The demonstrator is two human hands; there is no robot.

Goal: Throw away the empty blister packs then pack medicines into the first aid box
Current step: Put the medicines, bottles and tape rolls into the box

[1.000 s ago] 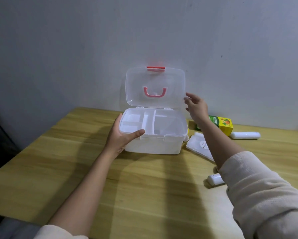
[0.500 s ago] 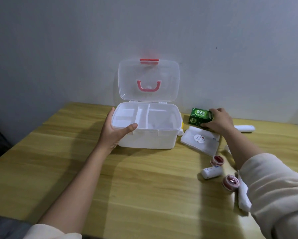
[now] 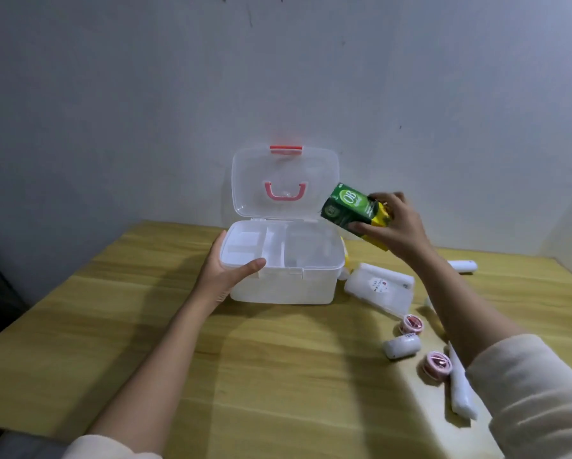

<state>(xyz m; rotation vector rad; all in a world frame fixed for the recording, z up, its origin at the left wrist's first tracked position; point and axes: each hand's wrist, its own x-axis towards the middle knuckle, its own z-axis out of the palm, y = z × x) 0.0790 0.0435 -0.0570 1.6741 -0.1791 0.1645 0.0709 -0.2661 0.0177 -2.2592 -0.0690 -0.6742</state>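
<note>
The translucent white first aid box [image 3: 283, 286] stands on the wooden table with its lid [image 3: 284, 182] up, pink handle and red latch showing. Its inner tray has dividers and looks bare. My left hand [image 3: 226, 271] grips the box's front left corner, thumb over the rim. My right hand [image 3: 395, 226] holds a green and yellow medicine carton [image 3: 352, 207] tilted in the air, just above and right of the box's right end.
Right of the box lie a flat white pouch [image 3: 379, 288], two pink-rimmed tape rolls [image 3: 411, 324] [image 3: 436, 364], a small white bottle on its side [image 3: 401, 347], a white tube [image 3: 461, 392] and a white stick-like item [image 3: 463, 266]. A grey wall stands close behind.
My right hand left the lid, took the green carton from the table beside the pouch, and lifted it up and left toward the box. My left hand stayed on the box.
</note>
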